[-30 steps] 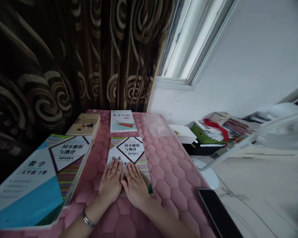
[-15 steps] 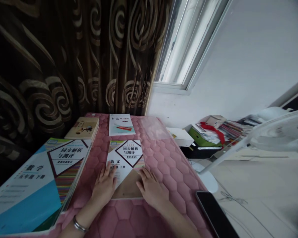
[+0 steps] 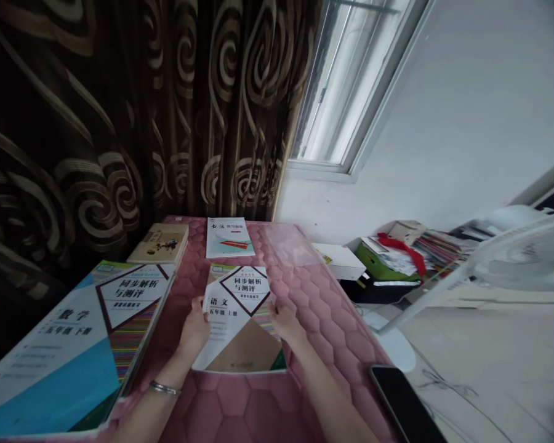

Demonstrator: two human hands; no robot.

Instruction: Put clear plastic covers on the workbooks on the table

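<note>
Grip on the book (image 3: 242, 329) just switched to the sides.

No more flat palms on the cover: the left edge is now held by the half-curled left hand (image 3: 195, 329), the right edge by the similarly curled right hand (image 3: 287, 323). Looks like it's being handled rather than pressed; whether it's lifted can't be told. It's kept mid-mat (image 3: 321, 307), between the blue workbook (image 3: 69, 369) on the left and the phone (image 3: 406, 403) near right.
</note>
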